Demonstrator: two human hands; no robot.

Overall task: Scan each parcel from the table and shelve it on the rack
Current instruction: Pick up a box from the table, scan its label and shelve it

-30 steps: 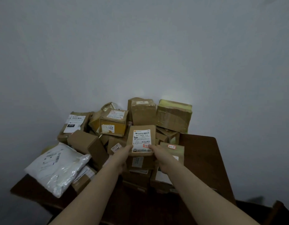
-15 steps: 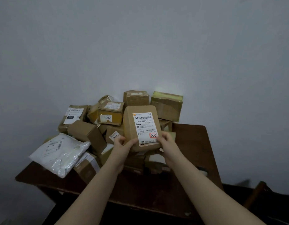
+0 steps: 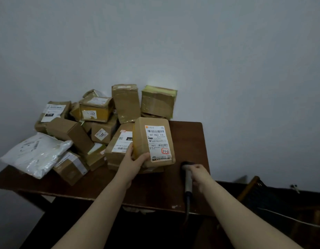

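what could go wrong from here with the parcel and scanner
1. The left hand alone grips the parcel, by its lower left corner, so it could tip or slip onto the table.
2. The right hand grips the scanner down by the table, its head not aimed at the label. The label shows two barcodes, so a hasty scan might read the wrong one.
3. The pile of boxes sits close beside the parcel; a knock might topple it.
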